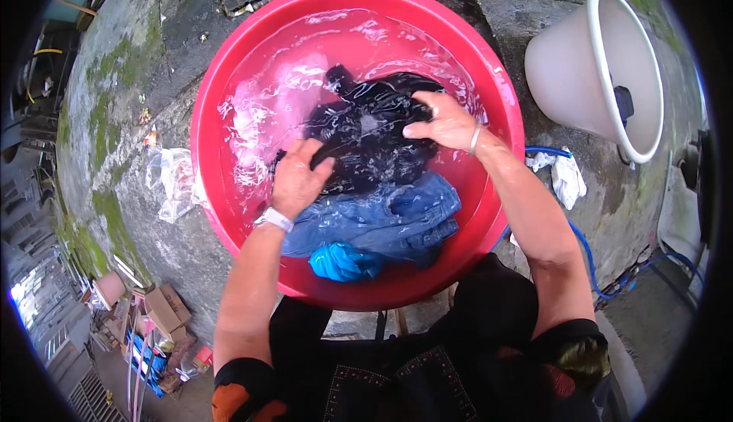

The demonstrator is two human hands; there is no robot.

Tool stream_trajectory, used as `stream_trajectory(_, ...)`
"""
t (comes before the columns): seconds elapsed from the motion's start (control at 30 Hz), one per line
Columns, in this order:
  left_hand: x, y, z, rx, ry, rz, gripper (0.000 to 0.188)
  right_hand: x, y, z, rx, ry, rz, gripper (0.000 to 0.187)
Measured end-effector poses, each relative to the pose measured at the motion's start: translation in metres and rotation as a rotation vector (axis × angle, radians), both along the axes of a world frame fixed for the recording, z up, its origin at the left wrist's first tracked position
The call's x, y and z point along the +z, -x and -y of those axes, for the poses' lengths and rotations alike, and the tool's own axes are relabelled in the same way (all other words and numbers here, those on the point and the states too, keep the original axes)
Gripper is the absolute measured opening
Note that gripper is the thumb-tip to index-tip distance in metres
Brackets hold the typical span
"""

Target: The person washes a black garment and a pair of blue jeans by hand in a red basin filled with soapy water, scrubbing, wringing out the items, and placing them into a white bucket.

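Note:
A red plastic basin (205, 90) of water stands in front of me, with laundry in it. A wet black garment (374, 135) lies spread in the middle, partly under water. My left hand (299, 179) is at its near left edge, thumb and fingers apart. Over its right side is my right hand (447, 122), with a wide gap between thumb and forefinger. Neither hand visibly pinches the cloth. Blue jeans (366, 223) lie on the near side, beside a bunched bright blue cloth (345, 261). Pale pink cloth (282, 97) floats at the left under foamy water.
A white bucket (565, 63) lies tipped at the right, a dark object inside it. Behind my right arm runs a blue hose (588, 250) beside a crumpled white cloth (567, 181). A clear plastic bag (174, 184) is left of the basin; cardboard boxes (164, 311) stand lower left.

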State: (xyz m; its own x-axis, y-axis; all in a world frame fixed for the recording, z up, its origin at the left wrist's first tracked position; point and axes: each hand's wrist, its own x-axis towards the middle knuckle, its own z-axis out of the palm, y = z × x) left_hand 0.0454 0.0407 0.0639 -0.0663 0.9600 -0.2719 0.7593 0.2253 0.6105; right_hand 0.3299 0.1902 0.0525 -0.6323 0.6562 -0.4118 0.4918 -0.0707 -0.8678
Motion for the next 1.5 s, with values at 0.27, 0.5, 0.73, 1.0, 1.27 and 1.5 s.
stream_trajectory(0.27, 0.12, -0.036, -0.015, 0.22, -0.041, 0.734, 0.06, 0.119, 0.045, 0.025, 0.125, -0.304, -0.43, 0.026)
stream_trajectory(0.5, 0.122, -0.045, -0.005, 0.43, -0.084, 1.037, 0.035, 0.164, 0.081, 0.047, 0.158, -0.466, -0.499, 0.039)
stream_trajectory(0.73, 0.17, -0.037, -0.017, 0.579, -0.257, 0.864, 0.025, 0.156, 0.06, 0.011, 0.081, -0.529, -0.737, 0.066)
stream_trajectory(1.0, 0.33, -0.034, -0.015, 0.653, -0.632, 0.901, 0.044, 0.055, 0.02, 0.033, 0.23, -0.294, 0.044, 0.134)
stream_trajectory(1.27, 0.453, 0.038, 0.027, 0.09, -1.159, -0.459, 0.047, 0.121, 0.095, 0.02, 0.113, 0.078, -0.765, 0.037)
stream_trajectory(1.5, 0.391, 0.067, 0.035, 0.964, -0.898, 0.704, 0.044, 0.2, -0.007, -0.038, -0.02, -0.281, -0.667, 0.029)
